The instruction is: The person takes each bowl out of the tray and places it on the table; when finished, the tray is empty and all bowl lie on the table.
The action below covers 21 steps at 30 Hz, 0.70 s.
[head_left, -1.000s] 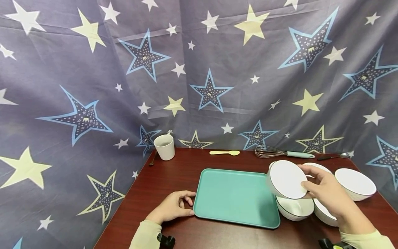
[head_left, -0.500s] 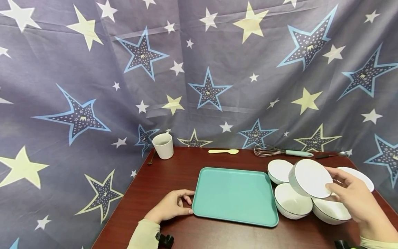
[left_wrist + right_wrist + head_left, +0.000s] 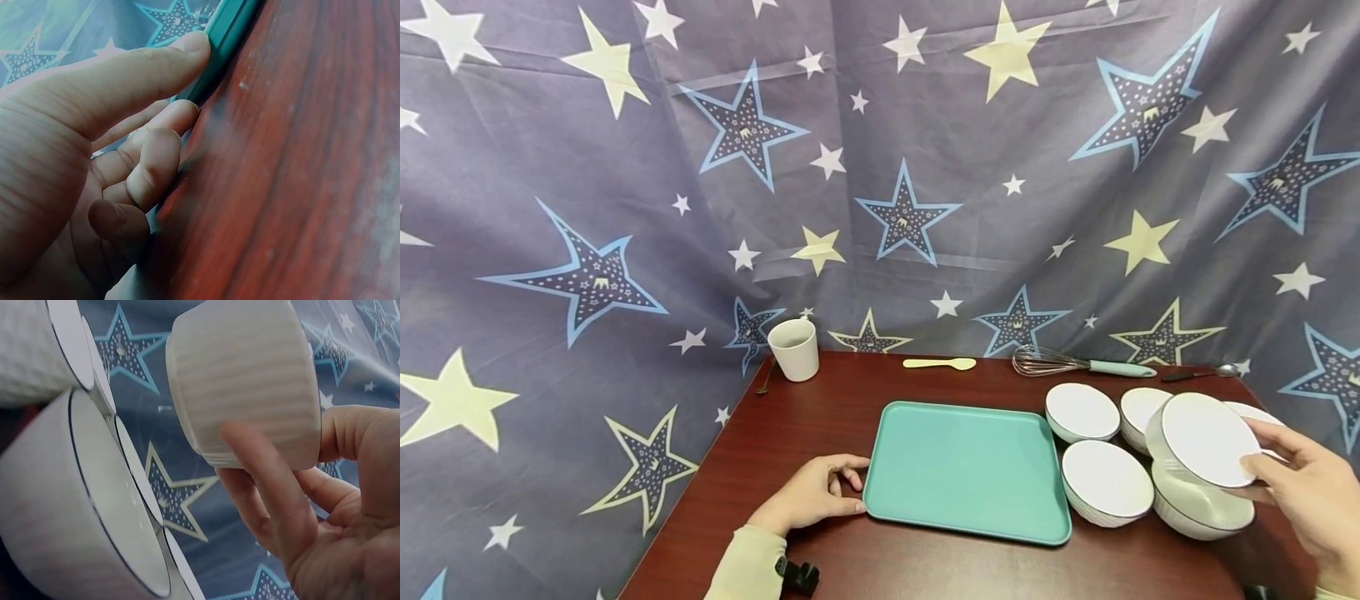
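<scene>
My right hand [image 3: 1311, 487] grips a white ribbed bowl [image 3: 1206, 440] by its right side, thumb at the rim. The held bowl is tilted, its mouth facing the head camera, above other white bowls. In the right wrist view the bowl's ribbed outer wall [image 3: 244, 381] shows, with fingers spread along it. At the left, my left hand [image 3: 820, 496] rests against the left edge of a green rectangular tray [image 3: 966, 475]. Its thumb and index finger touch the rim, and the other fingers curl loosely, as the left wrist view shows. The tray lies flat on the table.
White bowls stand right of the tray: a front one [image 3: 1107, 483], a back one [image 3: 1081, 412], a ribbed one [image 3: 1198, 512] partly covered by the held bowl, and others behind. A mug [image 3: 794, 350], yellow spoon [image 3: 940, 363], whisk [image 3: 1078, 365] and dark-handled spoon [image 3: 1202, 373] line the back.
My right hand has carried the held bowl rightward, from beside the tray's right edge to above the bowls further right. The left hand stays at the tray's edge.
</scene>
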### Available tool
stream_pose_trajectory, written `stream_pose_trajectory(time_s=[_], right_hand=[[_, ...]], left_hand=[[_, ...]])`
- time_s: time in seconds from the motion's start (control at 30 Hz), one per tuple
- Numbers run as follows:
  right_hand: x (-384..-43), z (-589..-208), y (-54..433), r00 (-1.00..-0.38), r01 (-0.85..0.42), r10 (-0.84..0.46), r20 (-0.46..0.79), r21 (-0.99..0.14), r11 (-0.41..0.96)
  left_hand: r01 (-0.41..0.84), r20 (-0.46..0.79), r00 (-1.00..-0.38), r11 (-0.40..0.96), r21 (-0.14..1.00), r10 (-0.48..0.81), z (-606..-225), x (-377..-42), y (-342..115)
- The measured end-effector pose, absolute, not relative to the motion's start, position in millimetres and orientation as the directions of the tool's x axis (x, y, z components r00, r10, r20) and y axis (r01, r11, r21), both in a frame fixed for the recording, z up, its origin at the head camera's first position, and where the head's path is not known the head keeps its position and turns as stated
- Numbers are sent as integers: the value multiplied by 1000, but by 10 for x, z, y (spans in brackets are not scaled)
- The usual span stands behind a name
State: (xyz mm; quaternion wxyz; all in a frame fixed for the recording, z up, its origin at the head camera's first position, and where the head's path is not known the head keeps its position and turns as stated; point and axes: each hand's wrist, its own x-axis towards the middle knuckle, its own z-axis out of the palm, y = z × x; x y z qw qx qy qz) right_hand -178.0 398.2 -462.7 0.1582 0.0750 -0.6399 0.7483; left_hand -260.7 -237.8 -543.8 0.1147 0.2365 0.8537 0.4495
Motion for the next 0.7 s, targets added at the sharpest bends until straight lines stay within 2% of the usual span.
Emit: stream_pose_trajectory(time_s=[0.37,0.43,0.6,0.7], right_hand=[[-1718,-4814,4321,-902,-414,229,366,-883,-222],[-1747,-4941,4479,-900,-421,221,375,-881,-216],[-1842,-5335,4914,-913,-358,249,325,-928,-103],[-1949,-5635,5235,-925,-336,234,301,-933,-129]], left_hand=[[298,15,-863,485,822,505,-5446,-2603,-2380],[298,13,-863,488,820,505,-5445,-2600,-2380],[288,5,-863,484,826,505,-5421,-2584,-2393],[278,2,-865,475,835,502,-5404,-2572,-2405]])
